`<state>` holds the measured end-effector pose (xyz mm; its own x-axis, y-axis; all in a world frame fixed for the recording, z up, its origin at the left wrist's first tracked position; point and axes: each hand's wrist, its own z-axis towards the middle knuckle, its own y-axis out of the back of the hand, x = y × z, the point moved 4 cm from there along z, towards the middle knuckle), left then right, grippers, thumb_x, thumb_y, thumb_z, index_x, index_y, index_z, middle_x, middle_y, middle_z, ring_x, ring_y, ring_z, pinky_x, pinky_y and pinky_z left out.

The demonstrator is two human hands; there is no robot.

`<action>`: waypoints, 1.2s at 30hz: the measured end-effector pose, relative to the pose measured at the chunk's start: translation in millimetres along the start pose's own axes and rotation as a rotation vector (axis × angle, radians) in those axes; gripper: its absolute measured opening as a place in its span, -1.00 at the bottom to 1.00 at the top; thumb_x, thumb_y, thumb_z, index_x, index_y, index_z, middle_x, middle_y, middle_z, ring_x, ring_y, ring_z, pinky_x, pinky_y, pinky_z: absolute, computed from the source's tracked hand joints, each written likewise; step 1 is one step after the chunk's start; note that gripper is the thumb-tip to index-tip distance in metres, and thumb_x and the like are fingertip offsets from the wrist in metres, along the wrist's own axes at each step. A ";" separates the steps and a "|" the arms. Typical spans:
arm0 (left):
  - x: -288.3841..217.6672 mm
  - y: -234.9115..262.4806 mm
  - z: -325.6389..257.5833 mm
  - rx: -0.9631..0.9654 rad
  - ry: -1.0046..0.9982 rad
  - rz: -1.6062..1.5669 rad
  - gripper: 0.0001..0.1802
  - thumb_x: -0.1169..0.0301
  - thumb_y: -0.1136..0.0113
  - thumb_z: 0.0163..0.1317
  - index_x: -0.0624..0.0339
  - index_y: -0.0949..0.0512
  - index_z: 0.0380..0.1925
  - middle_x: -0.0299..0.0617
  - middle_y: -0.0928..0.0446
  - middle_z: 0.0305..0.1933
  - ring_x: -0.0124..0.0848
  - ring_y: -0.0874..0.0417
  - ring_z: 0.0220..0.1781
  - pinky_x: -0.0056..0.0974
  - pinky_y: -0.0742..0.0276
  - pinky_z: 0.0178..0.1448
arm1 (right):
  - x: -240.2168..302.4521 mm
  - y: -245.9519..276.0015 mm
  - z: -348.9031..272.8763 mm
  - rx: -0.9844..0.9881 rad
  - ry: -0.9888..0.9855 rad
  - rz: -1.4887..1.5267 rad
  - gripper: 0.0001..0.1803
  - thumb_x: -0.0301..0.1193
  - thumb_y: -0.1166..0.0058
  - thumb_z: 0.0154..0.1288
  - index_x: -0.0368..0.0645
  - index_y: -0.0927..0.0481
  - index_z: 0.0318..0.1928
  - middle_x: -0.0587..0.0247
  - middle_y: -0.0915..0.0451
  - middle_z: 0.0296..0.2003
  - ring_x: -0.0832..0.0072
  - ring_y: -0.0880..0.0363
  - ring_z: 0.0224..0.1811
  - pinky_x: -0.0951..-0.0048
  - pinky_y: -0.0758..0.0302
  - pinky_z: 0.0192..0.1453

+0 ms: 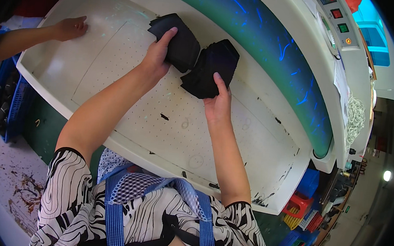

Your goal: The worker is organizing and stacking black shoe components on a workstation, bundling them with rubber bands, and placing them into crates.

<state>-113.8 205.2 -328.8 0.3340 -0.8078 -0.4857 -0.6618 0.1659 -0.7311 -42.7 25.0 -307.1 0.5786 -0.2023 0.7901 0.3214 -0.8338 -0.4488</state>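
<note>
My left hand grips a flat black piece with stepped edges, thumb on top and fingers underneath. In my right hand is a second, similar black piece, pinched from its near side with the thumb on its face. The two pieces come close together at their inner edges, held over the white perforated tray. Whether each is a single piece or a stack, and exactly what it is, I cannot make out. The fingers beneath both pieces are mostly hidden.
Another person's hand reaches over the tray's left end. Beyond the tray runs a long curved green-blue tube under a white housing with a button panel. Small black scraps lie in the tray. Blue crates stand left; a red stool stands right.
</note>
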 end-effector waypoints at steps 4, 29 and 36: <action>-0.2 -1.3 0.8 0.027 -0.003 -0.043 -0.39 0.22 -0.28 0.18 0.35 -0.34 0.12 -0.06 -0.48 0.11 -0.23 -0.50 0.15 -0.16 -0.38 0.30 | -1.2 3.0 2.4 -0.024 -0.028 0.024 -0.51 -0.35 -0.23 0.15 -0.09 -0.45 0.11 0.30 -0.54 0.03 0.40 -0.51 0.07 0.34 -0.48 0.07; 8.1 -4.1 2.2 0.024 0.026 0.003 -0.37 0.22 -0.30 0.15 0.30 -0.34 0.15 -0.07 -0.47 0.14 -0.23 -0.49 0.18 -0.16 -0.36 0.30 | -4.3 7.3 7.1 -0.015 -0.049 0.037 -0.42 -0.21 -0.21 0.18 -0.11 -0.38 0.18 0.23 -0.50 0.09 0.32 -0.46 0.14 0.26 -0.40 0.16; 10.7 -4.1 4.1 0.031 0.023 0.002 -0.36 0.23 -0.29 0.16 0.30 -0.32 0.17 -0.07 -0.47 0.14 -0.22 -0.47 0.19 -0.16 -0.35 0.31 | -1.6 3.5 16.1 0.013 -0.084 0.166 -0.41 -0.22 -0.17 0.22 -0.15 -0.35 0.21 0.17 -0.46 0.14 0.25 -0.41 0.21 0.17 -0.33 0.27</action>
<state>-104.8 198.2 -332.9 0.3169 -0.8202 -0.4763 -0.6410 0.1848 -0.7449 -30.4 30.7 -316.7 0.6850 -0.2927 0.6671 0.2253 -0.7857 -0.5761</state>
